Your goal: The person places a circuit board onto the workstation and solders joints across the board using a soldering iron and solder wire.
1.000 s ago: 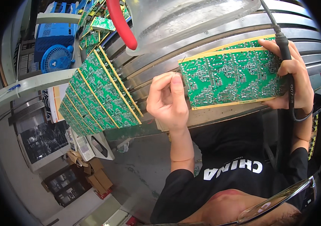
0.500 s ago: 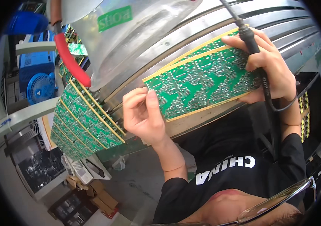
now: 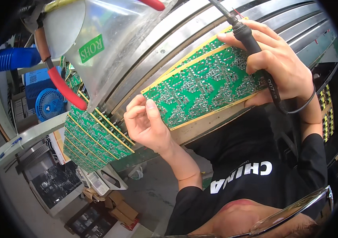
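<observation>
A long green circuit board panel [image 3: 206, 91] with yellow edge strips is held tilted in front of me. At its left end, my left hand [image 3: 147, 123] pinches the edge, thumb on the face and fingers curled. My right hand [image 3: 282, 65] grips the other end, with fingers along the top edge and the thumb side below. Tucked in that same hand is a black soldering iron [image 3: 252, 45], its cable looping down by the wrist. Part of a second green panel [image 3: 206, 49] shows behind the upper edge of the first.
A row of similar panels [image 3: 93, 139] stands at the left. Above it are a clear plastic bag [image 3: 113, 43] with a green label and a red-sleeved handle [image 3: 66, 89]. Metal rails [image 3: 153, 43] run behind the board. A blue fan [image 3: 50, 104] and cardboard boxes [image 3: 123, 208] lie farther left.
The held panel, both hands and the soldering iron sit slightly farther left in view. The surroundings have shifted too, as my view has turned. Both grips look the same.
</observation>
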Available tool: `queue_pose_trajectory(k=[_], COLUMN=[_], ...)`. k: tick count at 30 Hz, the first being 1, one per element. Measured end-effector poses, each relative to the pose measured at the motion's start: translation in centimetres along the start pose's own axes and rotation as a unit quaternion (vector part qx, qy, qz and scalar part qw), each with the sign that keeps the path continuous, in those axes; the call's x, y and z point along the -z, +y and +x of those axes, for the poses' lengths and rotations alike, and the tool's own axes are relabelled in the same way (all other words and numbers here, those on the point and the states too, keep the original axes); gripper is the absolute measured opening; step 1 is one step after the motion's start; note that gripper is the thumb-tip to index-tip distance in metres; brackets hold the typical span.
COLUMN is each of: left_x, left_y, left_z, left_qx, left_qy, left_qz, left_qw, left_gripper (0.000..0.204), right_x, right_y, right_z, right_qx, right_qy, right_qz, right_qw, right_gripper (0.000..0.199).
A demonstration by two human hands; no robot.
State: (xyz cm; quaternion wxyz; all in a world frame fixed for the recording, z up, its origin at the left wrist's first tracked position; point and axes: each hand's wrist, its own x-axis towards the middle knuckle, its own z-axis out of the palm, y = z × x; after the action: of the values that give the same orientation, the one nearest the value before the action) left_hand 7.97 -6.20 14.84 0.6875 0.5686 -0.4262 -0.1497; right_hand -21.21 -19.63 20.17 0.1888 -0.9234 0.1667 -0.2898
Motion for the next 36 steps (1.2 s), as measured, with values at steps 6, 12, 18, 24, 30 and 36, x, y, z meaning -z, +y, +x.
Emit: queue_pose_trajectory(k=[6,12,18,24,30,36], left_x=[0.0,0.0,-0.2,-0.3,-0.6,-0.5], left_y=[0.0,0.0,0.2,0.3,0.3,0.2], left_z=[0.0,0.0,0.0,0.0,0.0,-0.1], left_qx=[-0.005,-0.01,-0.01,-0.011,-0.032,-0.025], left_qy=[0.005,0.008,0.02,0.016,0.014,0.016], left_qz=[0.02,0.028,0.06,0.056,0.064,0.061], left_qw=[1.0,1.0,0.998,0.998,0.997,0.998], left_gripper=[0.018,0.017,0.016,0.016,0.016,0.015], right_x=[0.9,1.7,2.0,1.3,1.0,1.0], right_y=[-0.1,-0.5,0.0,0.8,0.2,-0.5], right_z=[-0.7,-1.4,-2.6,-4.0,-3.6,-1.9], right_qx=[0.001,-0.044,-0.05,-0.062,-0.06,-0.016], right_qy=[-0.009,0.026,0.038,0.044,0.056,-0.037], right_qz=[0.002,0.013,0.029,0.05,0.053,0.008], right_qw=[1.0,0.999,0.998,0.996,0.995,0.999], right_gripper=[0.058,0.06,0.06,0.061,0.057,0.058])
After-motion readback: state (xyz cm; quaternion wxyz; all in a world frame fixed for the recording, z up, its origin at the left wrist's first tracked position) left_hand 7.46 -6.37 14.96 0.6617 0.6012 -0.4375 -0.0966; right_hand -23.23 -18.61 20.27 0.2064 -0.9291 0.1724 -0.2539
